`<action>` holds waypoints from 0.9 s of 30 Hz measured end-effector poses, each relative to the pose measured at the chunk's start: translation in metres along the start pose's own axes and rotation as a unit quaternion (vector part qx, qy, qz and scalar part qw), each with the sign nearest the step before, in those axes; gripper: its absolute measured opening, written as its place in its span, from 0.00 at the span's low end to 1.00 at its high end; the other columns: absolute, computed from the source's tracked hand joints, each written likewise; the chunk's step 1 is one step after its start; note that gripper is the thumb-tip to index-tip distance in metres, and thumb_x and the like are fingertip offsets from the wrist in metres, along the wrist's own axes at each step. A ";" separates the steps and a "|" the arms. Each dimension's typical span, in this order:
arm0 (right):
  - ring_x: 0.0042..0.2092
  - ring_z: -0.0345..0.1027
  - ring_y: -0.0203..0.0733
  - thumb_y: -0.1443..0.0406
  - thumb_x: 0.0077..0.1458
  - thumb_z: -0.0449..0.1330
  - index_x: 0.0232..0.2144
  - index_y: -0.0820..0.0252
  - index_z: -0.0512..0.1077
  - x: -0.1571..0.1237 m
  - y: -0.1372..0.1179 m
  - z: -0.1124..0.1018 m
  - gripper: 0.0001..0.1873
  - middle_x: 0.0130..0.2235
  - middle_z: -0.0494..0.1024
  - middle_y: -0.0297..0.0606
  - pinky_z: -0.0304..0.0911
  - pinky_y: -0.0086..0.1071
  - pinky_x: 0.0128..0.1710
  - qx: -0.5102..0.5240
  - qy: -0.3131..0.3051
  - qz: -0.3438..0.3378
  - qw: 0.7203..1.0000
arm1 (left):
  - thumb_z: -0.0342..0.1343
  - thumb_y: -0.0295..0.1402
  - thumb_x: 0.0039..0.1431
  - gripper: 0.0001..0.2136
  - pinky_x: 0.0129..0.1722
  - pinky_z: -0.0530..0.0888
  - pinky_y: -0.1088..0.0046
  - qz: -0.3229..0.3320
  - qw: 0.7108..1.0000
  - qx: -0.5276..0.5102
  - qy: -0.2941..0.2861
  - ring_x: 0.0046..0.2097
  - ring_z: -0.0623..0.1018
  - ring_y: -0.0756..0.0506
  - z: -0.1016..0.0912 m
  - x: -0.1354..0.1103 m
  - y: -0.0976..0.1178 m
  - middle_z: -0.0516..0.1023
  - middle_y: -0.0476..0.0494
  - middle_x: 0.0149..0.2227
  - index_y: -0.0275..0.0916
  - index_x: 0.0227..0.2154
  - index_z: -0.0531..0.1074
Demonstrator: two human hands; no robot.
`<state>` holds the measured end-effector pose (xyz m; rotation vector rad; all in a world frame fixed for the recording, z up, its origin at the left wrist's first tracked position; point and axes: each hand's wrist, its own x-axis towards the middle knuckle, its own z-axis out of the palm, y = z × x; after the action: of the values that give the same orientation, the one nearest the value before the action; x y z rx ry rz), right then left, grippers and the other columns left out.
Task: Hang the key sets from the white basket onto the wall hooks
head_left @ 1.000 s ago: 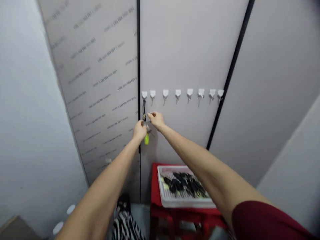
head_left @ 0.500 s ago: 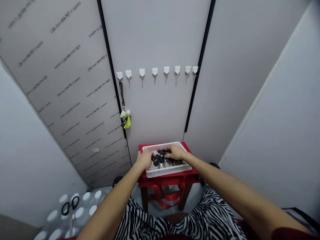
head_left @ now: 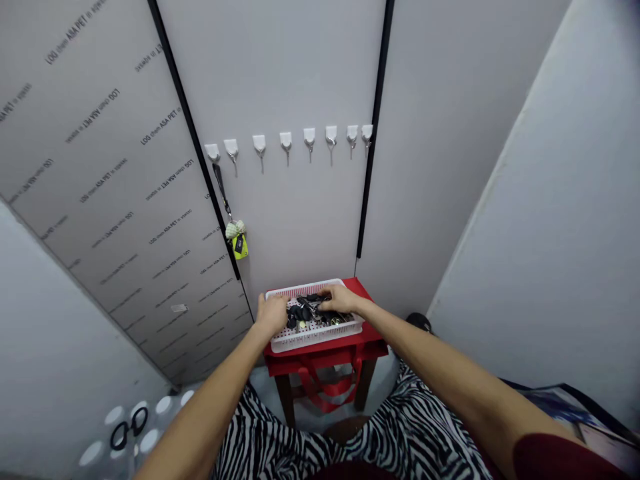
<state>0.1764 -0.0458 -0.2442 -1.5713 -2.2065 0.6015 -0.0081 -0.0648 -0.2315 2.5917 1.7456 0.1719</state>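
A white plastic basket [head_left: 300, 343] with slotted walls sits on a stool covered by a red cloth bag [head_left: 367, 327]. Inside it lies a jumble of keys [head_left: 301, 313] with black fobs and metal rings. My left hand [head_left: 273, 313] is closed around the basket's left rim, its fingertips partly hidden. My right hand [head_left: 340, 299] reaches over the right side, with curled fingers down among the keys. Exactly which piece those fingers grip is hidden. On the leftmost wall hook [head_left: 213, 152] hangs a keychain [head_left: 240, 245] with a black strap, pale green pompom and yellow tag.
Several more white hooks [head_left: 285, 140] run in a row across the grey wall panel. Capped bottles [head_left: 93, 455] stand at lower left with black-handled scissors [head_left: 129, 428] on top. Red bag handles [head_left: 327, 400] dangle in front of the stool. Walls close in on both sides.
The view has shifted, so the scene sits further left. The basket has slid slightly left on the stool along with my hands, baring more red cloth at its right.
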 end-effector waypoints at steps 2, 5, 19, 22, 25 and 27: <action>0.37 0.60 0.41 0.62 0.25 0.59 0.35 0.61 0.67 -0.002 -0.005 0.003 0.26 0.36 0.69 0.39 0.55 0.28 0.35 -0.082 -0.028 -0.018 0.996 | 0.46 0.26 0.39 0.18 0.43 0.56 0.62 0.014 0.999 -0.027 -0.015 0.44 0.64 0.43 0.005 0.001 0.009 0.66 0.42 0.41 0.41 0.39 0.61; 0.35 0.60 0.40 0.63 0.23 0.60 0.33 0.60 0.67 -0.005 -0.013 0.006 0.26 0.35 0.68 0.39 0.55 0.27 0.32 -0.132 -0.042 -0.019 0.990 | 0.49 0.28 0.36 0.18 0.38 0.61 0.67 0.002 0.998 -0.060 -0.026 0.42 0.64 0.42 0.014 0.002 0.016 0.66 0.41 0.41 0.39 0.37 0.63; 0.33 0.64 0.45 0.61 0.37 0.51 0.23 0.62 0.71 0.012 -0.041 -0.001 0.12 0.29 0.72 0.46 0.55 0.32 0.30 -0.185 0.005 0.069 0.980 | 0.43 0.23 0.42 0.09 0.29 0.63 0.79 -0.080 0.966 -0.242 0.043 0.30 0.69 0.51 0.013 0.014 0.001 0.71 0.46 0.26 0.36 0.26 0.66; 0.34 0.64 0.48 0.63 0.35 0.54 0.25 0.64 0.71 0.018 -0.053 0.018 0.13 0.31 0.72 0.49 0.55 0.34 0.31 -0.197 0.008 0.087 0.977 | 0.43 0.25 0.42 0.10 0.33 0.63 0.76 -0.047 0.988 -0.149 0.014 0.35 0.69 0.49 0.018 0.005 0.008 0.71 0.46 0.31 0.39 0.27 0.67; 0.33 0.65 0.46 0.64 0.34 0.54 0.22 0.65 0.71 0.017 -0.058 0.024 0.11 0.29 0.72 0.48 0.56 0.32 0.28 -0.205 0.024 0.087 0.975 | 0.41 0.25 0.43 0.12 0.33 0.63 0.75 -0.043 0.992 -0.117 0.001 0.36 0.68 0.48 0.016 -0.002 0.011 0.71 0.46 0.32 0.40 0.28 0.68; 0.28 0.65 0.44 0.64 0.34 0.53 0.19 0.64 0.71 0.015 -0.056 0.020 0.10 0.25 0.73 0.46 0.55 0.29 0.23 -0.189 0.035 0.090 0.977 | 0.40 0.24 0.42 0.13 0.33 0.63 0.74 -0.044 0.992 -0.122 -0.003 0.36 0.68 0.47 0.014 -0.004 0.011 0.71 0.46 0.32 0.40 0.27 0.68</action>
<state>0.1169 -0.0507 -0.2302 -1.9613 -2.2358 0.1734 0.0017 -0.0721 -0.2449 2.3381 1.7102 0.3519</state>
